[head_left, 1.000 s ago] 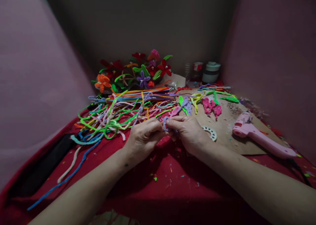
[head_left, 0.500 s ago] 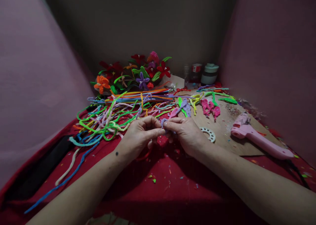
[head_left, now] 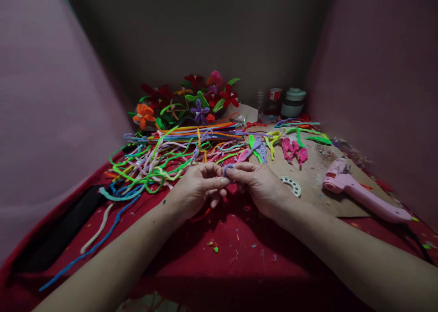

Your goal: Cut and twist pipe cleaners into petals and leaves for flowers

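A short, curled piece of purple pipe cleaner point(head_left: 227, 168) is pinched between my two hands, above the red cloth. Thumb and forefinger of my left hand point(head_left: 196, 189) close on its left side, with the other fingers curled below. My right hand point(head_left: 263, 184) grips it from the right, thumb pressed on top. The fingers hide most of the piece. Just beyond them lie a pink petal shape point(head_left: 243, 155) and a purple and green pipe-cleaner piece point(head_left: 259, 148).
Loose pipe cleaners point(head_left: 150, 166) heap at the left, with finished flowers point(head_left: 198, 111) behind. On the cardboard point(head_left: 315, 198) lie a pink glue gun point(head_left: 362, 191), a white ring with holes point(head_left: 291, 185) and pink pieces point(head_left: 293, 151). A lidded cup point(head_left: 293, 102) stands at the back.
Both hands keep their pinch on the purple pipe cleaner, with only slight finger movement. The whole view has shifted a little, so the things on the table appear slightly further right.
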`<state>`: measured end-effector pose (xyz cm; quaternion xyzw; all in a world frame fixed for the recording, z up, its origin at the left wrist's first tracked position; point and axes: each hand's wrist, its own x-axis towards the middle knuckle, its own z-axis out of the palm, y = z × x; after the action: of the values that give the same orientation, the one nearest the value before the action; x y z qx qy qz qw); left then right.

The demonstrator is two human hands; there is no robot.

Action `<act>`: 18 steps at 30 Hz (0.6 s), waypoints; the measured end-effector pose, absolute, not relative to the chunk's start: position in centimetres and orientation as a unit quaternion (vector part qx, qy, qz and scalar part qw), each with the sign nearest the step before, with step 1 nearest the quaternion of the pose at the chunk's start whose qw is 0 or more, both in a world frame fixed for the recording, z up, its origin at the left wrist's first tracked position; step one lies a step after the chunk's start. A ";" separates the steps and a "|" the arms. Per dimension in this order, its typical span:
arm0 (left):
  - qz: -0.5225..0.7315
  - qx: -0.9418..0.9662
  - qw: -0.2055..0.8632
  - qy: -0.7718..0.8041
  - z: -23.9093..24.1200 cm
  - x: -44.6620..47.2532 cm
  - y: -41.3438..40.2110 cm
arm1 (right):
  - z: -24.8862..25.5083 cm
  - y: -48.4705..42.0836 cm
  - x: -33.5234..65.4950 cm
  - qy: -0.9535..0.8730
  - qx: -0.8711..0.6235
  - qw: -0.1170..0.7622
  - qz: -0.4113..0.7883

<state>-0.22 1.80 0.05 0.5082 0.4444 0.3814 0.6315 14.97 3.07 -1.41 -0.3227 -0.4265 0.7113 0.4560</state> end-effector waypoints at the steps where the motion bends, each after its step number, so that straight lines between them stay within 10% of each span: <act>1: 0.378 0.507 0.637 0.441 0.1 -0.2 1.8 | -1.4 3.1 15.0 -0.417 -0.316 0.459 0.718; 18: 0.386 0.658 0.472 0.441 0.3 0.6 1.0 | -2.0 3.8 15.0 -0.376 -0.296 0.509 0.715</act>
<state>0.59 1.04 0.28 0.6580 0.4414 0.3859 0.4724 14.99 3.81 -1.96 -0.2961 -0.3763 0.7152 0.5092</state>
